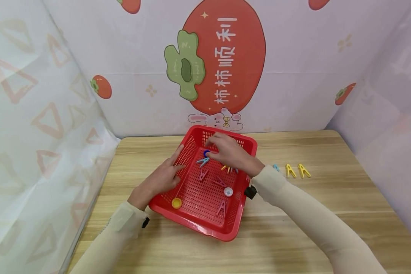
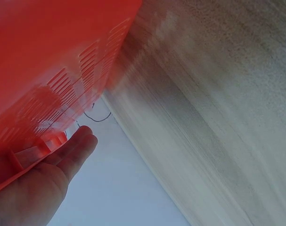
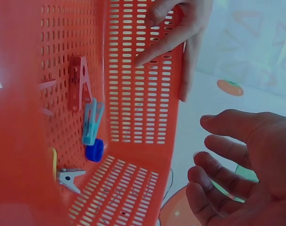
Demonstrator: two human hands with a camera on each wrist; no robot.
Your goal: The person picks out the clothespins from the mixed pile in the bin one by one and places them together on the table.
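Observation:
A red plastic basket (image 1: 198, 224) with slotted walls stands on the table, holding small clothespins and bottle caps. My left hand (image 1: 161, 179) grips its left rim, some fingers inside the wall and others outside. My right hand (image 1: 229, 150) hovers over the far part of the basket. Its fingers are loosely bent, and nothing shows between them in the right wrist view. Below it lie a blue cap (image 3: 94, 150) and a light blue clothespin (image 3: 92, 121). Pink clothespins (image 1: 222, 207), a white cap (image 1: 228, 191) and a yellow cap (image 1: 176, 203) sit nearer.
On the wooden table (image 1: 274, 243), right of the basket, lie two yellow clothespins (image 1: 290, 171) and a light blue clothespin (image 1: 276, 167), the latter partly behind the right sleeve. A printed cloth wall (image 1: 130, 106) rises behind the table, with more cloth on both sides.

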